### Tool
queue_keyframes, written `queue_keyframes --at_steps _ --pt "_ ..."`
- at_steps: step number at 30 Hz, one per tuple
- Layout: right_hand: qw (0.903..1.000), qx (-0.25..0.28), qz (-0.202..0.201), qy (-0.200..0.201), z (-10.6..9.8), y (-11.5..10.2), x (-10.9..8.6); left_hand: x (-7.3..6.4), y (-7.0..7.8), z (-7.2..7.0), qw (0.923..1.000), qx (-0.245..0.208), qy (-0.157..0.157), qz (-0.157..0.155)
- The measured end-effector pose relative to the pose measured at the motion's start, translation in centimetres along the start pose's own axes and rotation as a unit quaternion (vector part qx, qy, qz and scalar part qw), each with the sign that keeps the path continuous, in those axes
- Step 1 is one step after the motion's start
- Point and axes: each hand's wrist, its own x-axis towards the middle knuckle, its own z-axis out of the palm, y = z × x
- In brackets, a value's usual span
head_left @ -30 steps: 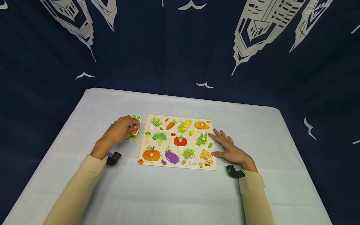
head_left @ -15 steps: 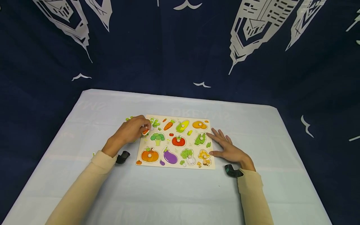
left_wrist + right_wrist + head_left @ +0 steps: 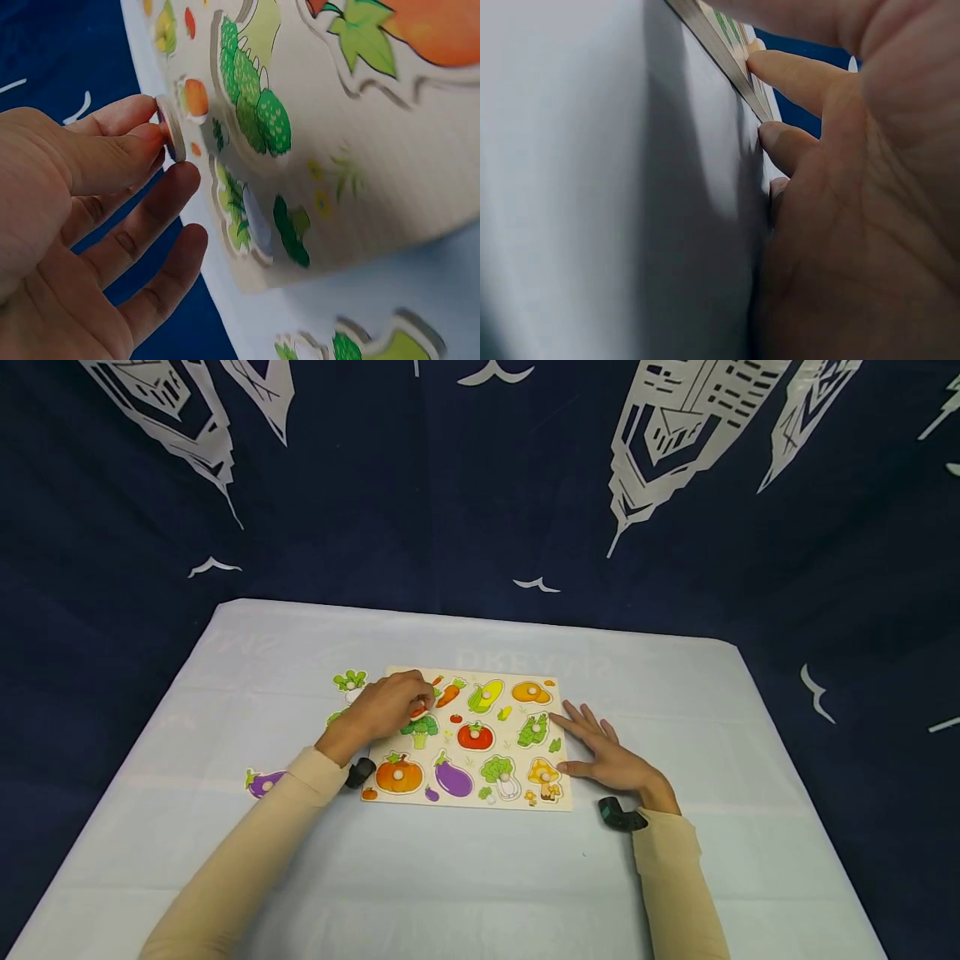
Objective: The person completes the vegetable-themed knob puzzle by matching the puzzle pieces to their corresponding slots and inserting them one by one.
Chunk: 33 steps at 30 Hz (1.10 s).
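Observation:
A wooden vegetable puzzle board (image 3: 487, 810) lies on the white-covered table. My left hand (image 3: 390, 706) is above its upper left part, pinching an orange-red puzzle piece (image 3: 172, 129) between thumb and fingertips. That piece is seen nearly edge-on in the left wrist view, so its full shape is hidden. The printed carrot (image 3: 451, 692) and broccoli (image 3: 420, 731) on the board are close by. At the board's right edge, my right hand (image 3: 611, 760) rests with fingers spread, thumb and fingertips touching the rim. In the right wrist view a fingertip (image 3: 769, 64) lies over the board's edge.
Left of the board lie a loose radish piece (image 3: 350, 682) and an eggplant piece (image 3: 264, 783), partly behind the left sleeve. A green piece (image 3: 333, 718) is mostly hidden by the left wrist. Knobbed pieces such as the tomato (image 3: 476, 736) sit in the board.
My left hand has carried the orange-red piece rightward, from beside the board to over its upper left part. The right hand has stayed at the board's right edge.

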Motion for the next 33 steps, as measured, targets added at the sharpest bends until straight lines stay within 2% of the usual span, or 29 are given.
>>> queue_keyframes --at_steps 9,16,22,33 --pt "1.0000 0.003 -0.002 0.001 0.0 -0.1 -0.1 1.7 0.7 1.1 0.9999 -0.002 -0.002 -0.010" --pt "1.0000 0.002 -0.003 0.003 0.0 0.0 -0.1 2.7 1.1 1.4 0.9997 -0.002 -0.001 -0.024" --pt "1.0000 0.002 -0.003 0.002 0.2 -0.2 0.2 3.2 1.3 1.7 0.9995 0.008 -0.011 -0.029" --pt "1.0000 -0.001 -0.002 0.004 0.0 -0.2 0.2 4.7 1.7 2.3 0.9985 0.030 -0.006 -0.045"
